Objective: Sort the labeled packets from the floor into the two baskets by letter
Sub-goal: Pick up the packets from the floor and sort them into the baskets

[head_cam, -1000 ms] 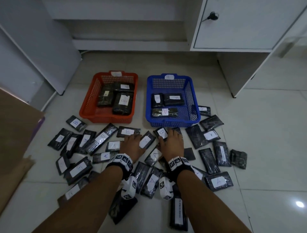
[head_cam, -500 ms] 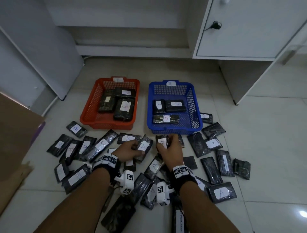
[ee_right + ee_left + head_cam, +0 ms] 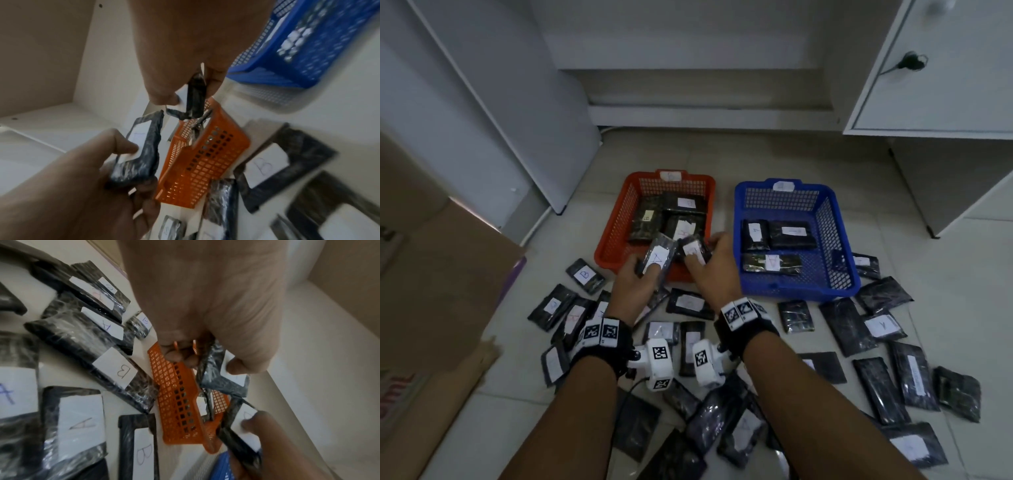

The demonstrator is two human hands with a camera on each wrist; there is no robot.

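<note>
Over orange basket (image 3: 616, 240): both hands clamp one packet each; few packets binned, most beside basket on floor.

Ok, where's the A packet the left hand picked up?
In the head view, the A packet is held by the left hand above the orange basket's near rim, just left of the right hand's packet.

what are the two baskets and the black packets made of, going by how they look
Orange basket and blue basket: likely moulded plastic, matte, with stiff grid-mesh walls in one solid colour.
Black packets, like the one in the left hand: seemingly dark contents under thin glossy plastic wrap, which wrinkles and glints; the white labels look like paper.
</note>
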